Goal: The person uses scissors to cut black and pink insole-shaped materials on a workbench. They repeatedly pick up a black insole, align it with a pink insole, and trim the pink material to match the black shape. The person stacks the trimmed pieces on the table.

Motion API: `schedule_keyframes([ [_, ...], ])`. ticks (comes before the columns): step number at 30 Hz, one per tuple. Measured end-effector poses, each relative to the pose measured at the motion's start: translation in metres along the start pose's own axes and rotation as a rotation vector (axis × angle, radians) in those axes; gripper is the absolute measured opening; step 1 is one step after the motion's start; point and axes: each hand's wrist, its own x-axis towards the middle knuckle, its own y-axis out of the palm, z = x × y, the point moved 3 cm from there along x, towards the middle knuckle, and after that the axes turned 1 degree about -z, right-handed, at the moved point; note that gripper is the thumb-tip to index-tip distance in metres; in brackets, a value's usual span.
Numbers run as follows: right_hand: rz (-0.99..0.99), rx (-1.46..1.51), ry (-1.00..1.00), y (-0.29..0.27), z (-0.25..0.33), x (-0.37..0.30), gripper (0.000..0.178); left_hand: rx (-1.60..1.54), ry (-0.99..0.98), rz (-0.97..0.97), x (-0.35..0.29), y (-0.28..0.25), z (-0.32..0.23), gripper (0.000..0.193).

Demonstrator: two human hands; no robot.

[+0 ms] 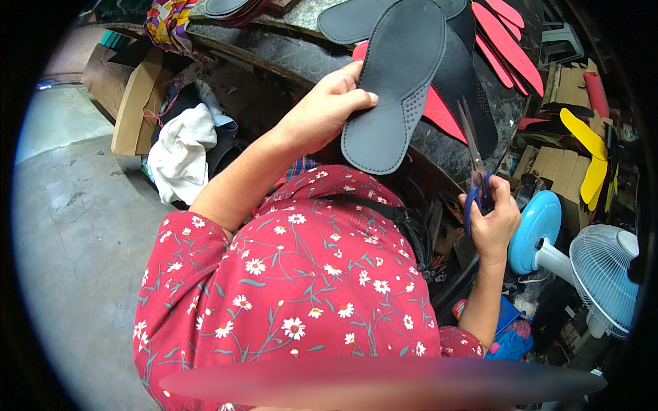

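Note:
A black insole (401, 75) with stitching along its rim and a patch of small perforations is gripped by its left edge in my left hand (334, 106), thumb on top. It is held tilted above the front of the dark worktable (295, 51). My right hand (495, 218) is closed round the blue handles of a pair of scissors (474, 154). Their blades point up and stand slightly apart, to the right of the insole and not touching it. Beneath and behind lie more black insoles (462, 82) and a pink insole piece (442, 115), partly hidden.
Several pink insole pieces (507, 44) lie at the table's far right. Right of me are a yellow insole-shaped piece (591, 164), a light-blue fan (606, 267) and cardboard (558, 171). A white cloth (181, 154) hangs by a cardboard box (137, 103) at left, beside the concrete floor (75, 226).

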Motion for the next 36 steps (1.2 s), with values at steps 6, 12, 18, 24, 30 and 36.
schedule_keyframes([
  [6,0.011,-0.258,-0.202,-0.012,0.023,0.009,0.047,0.053,-0.008,0.000,0.000,0.003,-0.003,0.057],
  [12,-0.029,-0.285,-0.220,-0.013,0.036,0.019,0.043,-0.039,0.071,0.026,0.000,0.010,-0.002,0.052],
  [18,-0.012,-0.319,-0.215,-0.012,0.036,0.017,0.042,0.016,0.075,0.036,-0.001,0.012,-0.002,0.052],
  [24,-0.013,-0.324,-0.286,-0.017,0.031,0.013,0.041,-0.073,0.006,0.033,-0.001,0.012,0.003,0.057],
  [30,-0.151,0.248,0.013,-0.022,-0.007,0.004,0.033,0.260,0.206,-0.044,0.000,0.016,-0.017,0.046],
  [36,-0.277,0.407,0.017,-0.049,-0.020,-0.008,0.038,1.857,0.955,0.041,0.003,0.058,0.001,0.019],
])
